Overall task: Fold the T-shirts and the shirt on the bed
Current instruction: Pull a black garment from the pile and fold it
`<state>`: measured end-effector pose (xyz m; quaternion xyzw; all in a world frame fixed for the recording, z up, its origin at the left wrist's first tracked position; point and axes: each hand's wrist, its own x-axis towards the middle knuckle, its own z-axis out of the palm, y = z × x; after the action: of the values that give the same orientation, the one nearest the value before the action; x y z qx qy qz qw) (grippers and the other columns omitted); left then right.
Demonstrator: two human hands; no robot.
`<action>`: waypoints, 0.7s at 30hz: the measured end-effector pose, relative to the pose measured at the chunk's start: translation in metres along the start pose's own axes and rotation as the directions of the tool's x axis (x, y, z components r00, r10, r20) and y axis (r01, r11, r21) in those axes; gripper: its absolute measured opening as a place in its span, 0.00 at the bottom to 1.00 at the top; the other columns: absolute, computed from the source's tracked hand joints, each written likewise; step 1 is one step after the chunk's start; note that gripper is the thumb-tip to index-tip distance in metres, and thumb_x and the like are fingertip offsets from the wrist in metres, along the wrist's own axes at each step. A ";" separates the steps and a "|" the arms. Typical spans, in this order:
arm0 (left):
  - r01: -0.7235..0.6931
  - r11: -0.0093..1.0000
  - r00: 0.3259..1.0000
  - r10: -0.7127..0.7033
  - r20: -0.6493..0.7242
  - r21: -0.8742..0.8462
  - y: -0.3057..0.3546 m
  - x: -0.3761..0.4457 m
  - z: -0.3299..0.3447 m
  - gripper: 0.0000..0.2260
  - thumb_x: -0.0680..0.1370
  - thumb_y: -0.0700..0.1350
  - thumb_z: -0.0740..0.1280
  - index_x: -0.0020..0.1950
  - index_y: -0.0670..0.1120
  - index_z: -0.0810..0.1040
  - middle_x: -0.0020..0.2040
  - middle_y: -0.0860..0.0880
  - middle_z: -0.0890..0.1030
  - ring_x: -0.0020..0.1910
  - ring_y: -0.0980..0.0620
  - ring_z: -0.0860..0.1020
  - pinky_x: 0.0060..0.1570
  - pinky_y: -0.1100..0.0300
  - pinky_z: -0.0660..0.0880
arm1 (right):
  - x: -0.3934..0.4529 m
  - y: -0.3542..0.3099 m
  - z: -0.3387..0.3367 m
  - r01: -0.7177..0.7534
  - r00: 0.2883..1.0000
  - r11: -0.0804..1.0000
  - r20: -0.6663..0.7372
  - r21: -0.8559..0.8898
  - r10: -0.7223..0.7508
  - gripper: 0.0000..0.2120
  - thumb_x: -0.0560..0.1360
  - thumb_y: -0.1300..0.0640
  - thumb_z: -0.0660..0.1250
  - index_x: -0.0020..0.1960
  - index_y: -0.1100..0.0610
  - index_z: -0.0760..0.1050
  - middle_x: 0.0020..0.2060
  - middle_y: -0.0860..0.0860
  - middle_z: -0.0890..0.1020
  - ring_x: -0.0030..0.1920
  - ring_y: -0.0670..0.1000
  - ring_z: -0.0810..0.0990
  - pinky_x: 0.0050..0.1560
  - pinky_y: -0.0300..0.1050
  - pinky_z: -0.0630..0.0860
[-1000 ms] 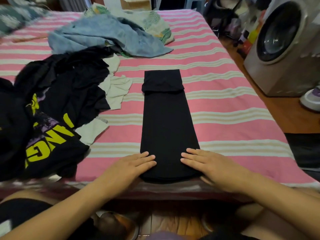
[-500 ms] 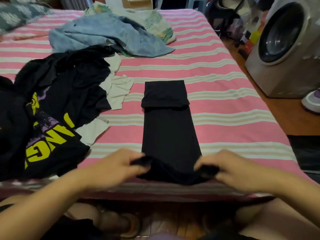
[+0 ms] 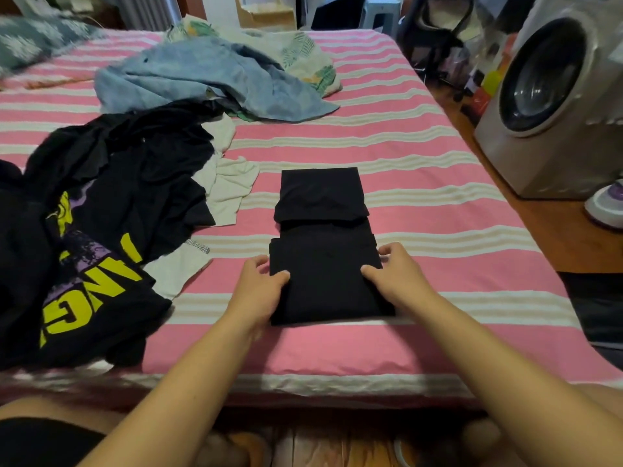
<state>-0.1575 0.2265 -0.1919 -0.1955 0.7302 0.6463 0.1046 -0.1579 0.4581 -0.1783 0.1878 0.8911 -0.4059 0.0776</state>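
Observation:
A plain black T-shirt (image 3: 323, 251) lies in the middle of the pink striped bed (image 3: 421, 183), folded into a narrow strip with its near end doubled up over the middle. My left hand (image 3: 259, 288) pinches the left edge of that doubled flap and my right hand (image 3: 394, 278) pinches the right edge. To the left lies a heap of black T-shirts (image 3: 101, 230), one with yellow letters, over a white T-shirt (image 3: 226, 190). A crumpled light blue shirt (image 3: 202, 79) lies at the back.
A leaf-print cloth (image 3: 303, 55) lies behind the blue shirt. A washing machine (image 3: 553, 96) stands on the wooden floor right of the bed, with an iron (image 3: 606, 203) beside it. The bed's near edge (image 3: 337, 382) runs just under my forearms.
My hands went from resting flat on the shirt's near end to gripping it, then carried it away from me and laid it over the middle. The strip is now shorter.

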 end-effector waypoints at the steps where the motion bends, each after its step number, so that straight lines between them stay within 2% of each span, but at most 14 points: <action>1: -0.042 0.998 0.999 0.042 0.004 0.054 -0.004 -0.004 0.001 0.17 0.80 0.39 0.67 0.66 0.50 0.69 0.66 0.49 0.77 0.58 0.50 0.80 0.59 0.53 0.77 | -0.006 0.002 0.003 0.021 1.000 1.000 -0.005 -0.012 -0.021 0.20 0.77 0.54 0.69 0.66 0.56 0.68 0.61 0.52 0.78 0.58 0.55 0.77 0.54 0.48 0.72; 3: -0.104 0.977 0.995 0.101 0.028 0.187 -0.005 -0.014 0.002 0.16 0.81 0.38 0.66 0.66 0.51 0.70 0.64 0.48 0.79 0.56 0.50 0.80 0.56 0.54 0.77 | -0.022 0.005 0.005 0.052 0.998 0.998 -0.024 -0.040 -0.053 0.17 0.78 0.57 0.68 0.64 0.55 0.68 0.58 0.53 0.79 0.53 0.55 0.78 0.50 0.47 0.71; 5: -0.121 0.957 0.992 0.108 0.063 0.265 -0.004 -0.027 -0.003 0.16 0.81 0.38 0.66 0.65 0.54 0.70 0.58 0.49 0.82 0.51 0.50 0.82 0.51 0.54 0.78 | -0.041 0.008 0.000 0.042 0.999 0.997 -0.014 -0.063 -0.043 0.15 0.78 0.57 0.69 0.61 0.54 0.68 0.53 0.52 0.79 0.48 0.53 0.77 0.45 0.46 0.70; 8: -0.099 0.937 0.992 0.067 0.106 0.336 -0.009 -0.049 -0.018 0.16 0.81 0.41 0.67 0.63 0.58 0.68 0.48 0.51 0.81 0.45 0.52 0.81 0.39 0.57 0.73 | -0.071 0.019 -0.009 -0.020 0.994 0.994 0.107 -0.107 0.031 0.16 0.78 0.56 0.70 0.60 0.51 0.66 0.44 0.48 0.77 0.42 0.49 0.77 0.37 0.45 0.71; 10: -0.087 0.941 0.993 0.056 0.103 0.327 -0.015 -0.051 -0.026 0.17 0.81 0.44 0.67 0.67 0.57 0.68 0.48 0.51 0.79 0.43 0.52 0.79 0.40 0.56 0.72 | -0.074 0.024 -0.013 -0.045 0.990 0.990 0.128 -0.131 0.062 0.18 0.78 0.54 0.70 0.64 0.51 0.66 0.47 0.48 0.78 0.44 0.49 0.78 0.40 0.45 0.72; 12: -0.110 0.943 0.994 0.100 0.047 0.314 -0.013 -0.042 -0.026 0.18 0.81 0.44 0.67 0.70 0.54 0.69 0.52 0.51 0.80 0.47 0.54 0.80 0.46 0.56 0.74 | -0.064 0.023 -0.018 -0.043 0.997 0.993 0.054 -0.111 0.049 0.24 0.77 0.52 0.70 0.70 0.54 0.66 0.58 0.50 0.79 0.53 0.52 0.79 0.49 0.44 0.71; 14: -0.144 0.939 0.988 0.153 -0.004 0.312 -0.007 -0.028 -0.020 0.15 0.81 0.43 0.68 0.68 0.51 0.73 0.51 0.53 0.81 0.50 0.53 0.81 0.52 0.54 0.76 | -0.047 0.019 -0.019 -0.028 0.999 1.000 -0.021 -0.005 0.027 0.26 0.77 0.52 0.71 0.72 0.55 0.67 0.66 0.51 0.77 0.60 0.53 0.78 0.56 0.44 0.71; 16: -0.210 0.911 0.971 0.235 -0.029 0.355 -0.002 -0.020 -0.012 0.11 0.80 0.39 0.67 0.61 0.50 0.79 0.49 0.54 0.81 0.50 0.54 0.81 0.56 0.53 0.77 | -0.034 0.012 -0.016 -0.005 0.999 0.997 -0.054 0.073 0.009 0.23 0.77 0.53 0.70 0.69 0.53 0.70 0.60 0.49 0.80 0.59 0.53 0.79 0.56 0.46 0.74; 18: -0.263 0.900 0.954 0.296 -0.044 0.347 0.000 -0.013 -0.007 0.10 0.79 0.35 0.66 0.55 0.48 0.82 0.48 0.52 0.83 0.49 0.55 0.81 0.55 0.55 0.78 | -0.025 0.010 -0.012 0.057 0.996 0.998 -0.077 0.022 -0.055 0.15 0.77 0.56 0.69 0.63 0.53 0.76 0.46 0.47 0.81 0.51 0.51 0.80 0.49 0.44 0.73; 21: -0.271 0.929 0.958 0.285 -0.020 0.251 0.005 -0.007 -0.006 0.10 0.80 0.34 0.66 0.54 0.47 0.83 0.49 0.52 0.85 0.49 0.55 0.82 0.52 0.59 0.78 | -0.021 0.009 -0.011 0.152 0.977 0.988 -0.151 -0.008 -0.152 0.07 0.77 0.59 0.69 0.53 0.51 0.81 0.42 0.42 0.80 0.46 0.47 0.79 0.42 0.36 0.69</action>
<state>-0.1522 0.2218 -0.1837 -0.0936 0.8276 0.5533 0.0148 -0.1349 0.4661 -0.1709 0.1494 0.9054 -0.3969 -0.0218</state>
